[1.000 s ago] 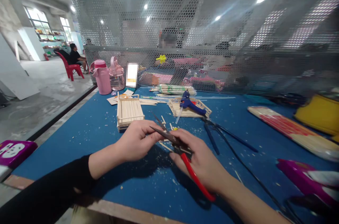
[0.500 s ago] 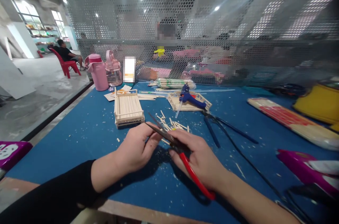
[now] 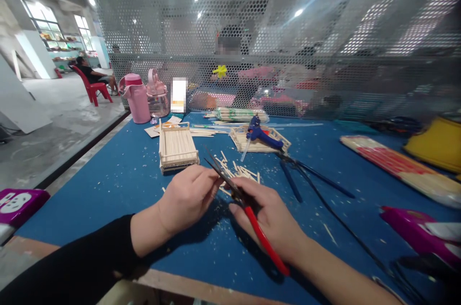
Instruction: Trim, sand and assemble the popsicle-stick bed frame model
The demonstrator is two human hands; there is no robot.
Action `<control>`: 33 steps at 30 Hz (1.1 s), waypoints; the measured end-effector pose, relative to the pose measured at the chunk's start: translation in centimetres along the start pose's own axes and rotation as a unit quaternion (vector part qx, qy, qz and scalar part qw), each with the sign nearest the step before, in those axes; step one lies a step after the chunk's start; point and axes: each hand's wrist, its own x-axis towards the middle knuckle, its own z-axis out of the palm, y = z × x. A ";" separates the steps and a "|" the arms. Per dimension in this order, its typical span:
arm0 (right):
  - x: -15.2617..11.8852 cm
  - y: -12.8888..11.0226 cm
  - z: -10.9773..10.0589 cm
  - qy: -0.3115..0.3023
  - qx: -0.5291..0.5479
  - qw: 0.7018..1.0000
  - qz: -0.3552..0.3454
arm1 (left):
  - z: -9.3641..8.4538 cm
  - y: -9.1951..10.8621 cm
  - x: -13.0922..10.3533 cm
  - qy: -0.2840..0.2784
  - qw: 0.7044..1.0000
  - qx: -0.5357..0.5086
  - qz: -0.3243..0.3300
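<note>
My right hand is closed round red-handled scissors, their dark blades pointing up and left. Close beside the blades, my left hand is closed in a pinch; whatever sits between its fingertips is hidden. Just beyond both hands lies a loose pile of short cut wooden sticks. A small tray-like frame built of sticks stands behind my left hand. Farther right, a blue glue gun rests on a second stick frame.
Blue-handled pliers and a black cable lie to the right. A bagged stick bundle and purple box are at the right edge. A pink flask stands back left before a perforated metal screen. Beyond it, a person sits on a red chair.
The scissor blades have drawn closer together and point more steeply upward. My left fingers have turned slightly inward. The whole view has shifted a little.
</note>
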 end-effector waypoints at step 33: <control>0.5 0.8 -1.0 -0.082 0.059 0.994 0.030 | -0.1 0.2 0.1 -0.016 0.983 -0.172 -0.057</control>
